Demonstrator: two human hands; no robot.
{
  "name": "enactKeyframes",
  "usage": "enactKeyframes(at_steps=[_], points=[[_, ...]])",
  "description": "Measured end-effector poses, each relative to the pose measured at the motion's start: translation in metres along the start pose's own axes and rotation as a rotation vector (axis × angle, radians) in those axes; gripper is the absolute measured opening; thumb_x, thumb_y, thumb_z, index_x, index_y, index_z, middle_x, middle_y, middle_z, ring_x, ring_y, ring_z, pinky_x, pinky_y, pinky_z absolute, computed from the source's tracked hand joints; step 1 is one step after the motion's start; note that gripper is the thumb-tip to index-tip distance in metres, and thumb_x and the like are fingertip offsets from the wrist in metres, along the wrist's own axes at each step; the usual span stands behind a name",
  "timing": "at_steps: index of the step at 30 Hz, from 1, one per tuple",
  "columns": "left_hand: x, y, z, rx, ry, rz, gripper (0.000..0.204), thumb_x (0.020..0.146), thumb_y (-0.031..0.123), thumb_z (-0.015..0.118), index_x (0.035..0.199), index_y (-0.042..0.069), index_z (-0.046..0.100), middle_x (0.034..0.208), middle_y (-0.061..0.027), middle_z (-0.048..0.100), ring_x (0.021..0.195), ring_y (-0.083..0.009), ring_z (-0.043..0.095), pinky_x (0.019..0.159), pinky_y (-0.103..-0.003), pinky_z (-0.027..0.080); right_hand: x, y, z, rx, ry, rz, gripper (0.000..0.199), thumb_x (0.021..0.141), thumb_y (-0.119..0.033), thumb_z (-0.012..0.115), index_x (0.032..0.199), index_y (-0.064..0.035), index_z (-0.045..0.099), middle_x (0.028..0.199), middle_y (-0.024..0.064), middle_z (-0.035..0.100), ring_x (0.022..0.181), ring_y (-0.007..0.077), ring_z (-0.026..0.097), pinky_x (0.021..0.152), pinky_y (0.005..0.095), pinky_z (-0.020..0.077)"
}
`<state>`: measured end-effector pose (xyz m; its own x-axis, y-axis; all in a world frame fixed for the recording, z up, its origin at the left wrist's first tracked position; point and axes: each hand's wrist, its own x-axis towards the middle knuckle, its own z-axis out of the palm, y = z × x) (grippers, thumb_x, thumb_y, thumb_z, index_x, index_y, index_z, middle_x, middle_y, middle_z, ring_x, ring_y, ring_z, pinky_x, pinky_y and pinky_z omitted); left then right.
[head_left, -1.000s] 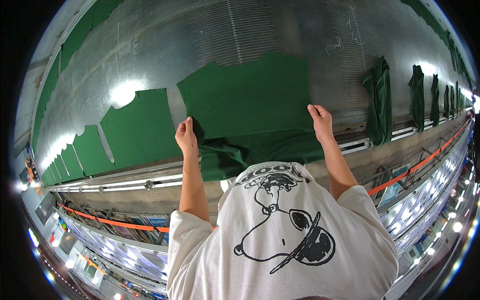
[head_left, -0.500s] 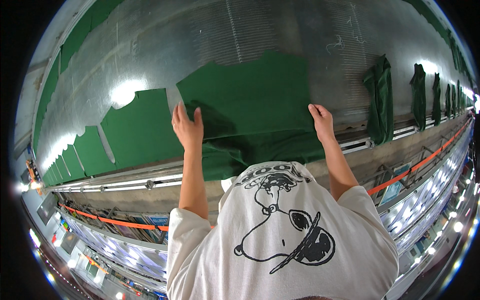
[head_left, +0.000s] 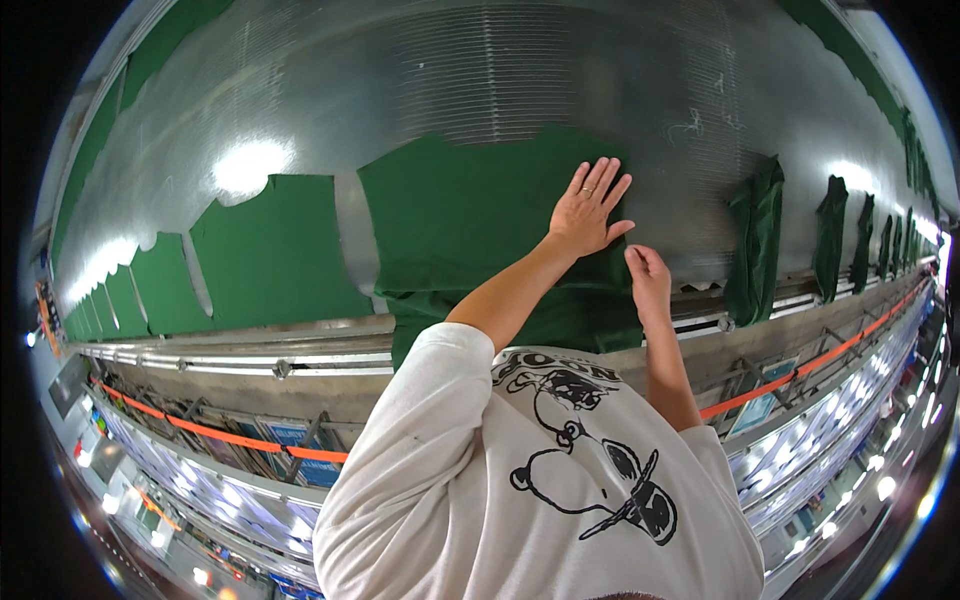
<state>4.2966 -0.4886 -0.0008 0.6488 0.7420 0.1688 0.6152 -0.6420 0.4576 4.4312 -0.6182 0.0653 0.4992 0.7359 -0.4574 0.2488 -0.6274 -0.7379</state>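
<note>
A green cut fabric piece (head_left: 460, 205) lies mostly flat on the grey metal table (head_left: 350, 235). Its near part is folded and hangs over the table's front edge toward my shirt. My left hand (head_left: 588, 212) reaches across and rests palm down near the piece's right edge, fingers spread, a ring on one of them. Just below it my right hand (head_left: 651, 283) pinches the same right edge between thumb and bent fingers.
Several flat green pieces (head_left: 270, 250) line the table to the left. Crumpled green pieces (head_left: 755, 240) sit along the front edge to the right. A metal rail (head_left: 330, 366) and an orange strip (head_left: 220, 440) run along the front. Loose thread (head_left: 690, 124) lies farther back.
My left hand has crossed from the piece's left edge to its right edge and now lies flat there. My right hand stays at the right edge, a little lower in view.
</note>
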Motion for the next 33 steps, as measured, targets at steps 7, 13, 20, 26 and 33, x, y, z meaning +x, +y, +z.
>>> enactKeyframes(at_steps=[7, 13, 20, 26, 33], points=[[-0.083, -0.117, -0.128, 0.146, 0.085, -0.405, 0.074, 0.088, 0.047, 0.070, 0.147, 0.008, 0.047, 0.153, -0.0205, 0.041, 0.144, -0.0419, 0.036, 0.121, -0.055, 0.025, -0.001, 0.024, -0.004, 0.085, 0.028, 0.090, 0.026, 0.098, -0.024, 0.072, 0.111, -0.0009, 0.071, 0.093, 0.0009, 0.068, 0.084, 0.0061, 0.059, 0.076, 0.0239, 0.0479], [-0.151, -0.156, -0.125, 0.394, 0.034, -0.573, 0.083, 0.101, 0.055, 0.050, 0.162, 0.004, 0.026, 0.167, -0.0257, 0.020, 0.155, -0.0428, 0.019, 0.124, -0.058, 0.014, 0.004, 0.013, -0.014, -0.082, -0.137, 0.059, 0.030, 0.096, -0.021, 0.075, 0.115, 0.0011, 0.069, 0.091, -0.0015, 0.067, 0.081, 0.0051, 0.056, 0.071, 0.0227, 0.0463], [-0.033, 0.038, -0.025, 0.007, -0.173, -0.002, 0.069, 0.098, 0.050, 0.053, 0.152, 0.010, 0.042, 0.159, -0.0128, 0.038, 0.150, -0.0329, 0.030, 0.124, -0.052, 0.019, -0.008, -0.016, -0.030, -0.028, -0.121, 0.090, 0.027, 0.097, -0.020, 0.073, 0.112, 0.0019, 0.069, 0.084, 0.0025, 0.067, 0.075, 0.0085, 0.061, 0.064, 0.0253, 0.0516], [-0.049, -0.004, -0.073, -0.054, -0.120, -0.103, 0.061, 0.093, 0.042, 0.062, 0.143, 0.009, 0.050, 0.150, -0.0114, 0.045, 0.144, -0.0296, 0.037, 0.121, -0.048, 0.026, -0.030, 0.030, -0.060, 0.042, 0.009, 0.031, 0.027, 0.099, -0.020, 0.070, 0.116, 0.0001, 0.067, 0.092, 0.0030, 0.067, 0.075, 0.0085, 0.063, 0.069, 0.0255, 0.0567], [-0.236, -0.182, -0.153, 0.526, 0.182, -0.921, 0.079, 0.104, 0.057, 0.042, 0.160, 0.003, 0.027, 0.167, -0.0260, 0.021, 0.155, -0.0423, 0.019, 0.123, -0.055, 0.018, -0.066, 0.082, -0.083, 0.067, -0.020, -0.083, 0.024, 0.100, -0.020, 0.067, 0.113, 0.0006, 0.067, 0.086, 0.0020, 0.066, 0.073, 0.0072, 0.062, 0.064, 0.0250, 0.0548]])
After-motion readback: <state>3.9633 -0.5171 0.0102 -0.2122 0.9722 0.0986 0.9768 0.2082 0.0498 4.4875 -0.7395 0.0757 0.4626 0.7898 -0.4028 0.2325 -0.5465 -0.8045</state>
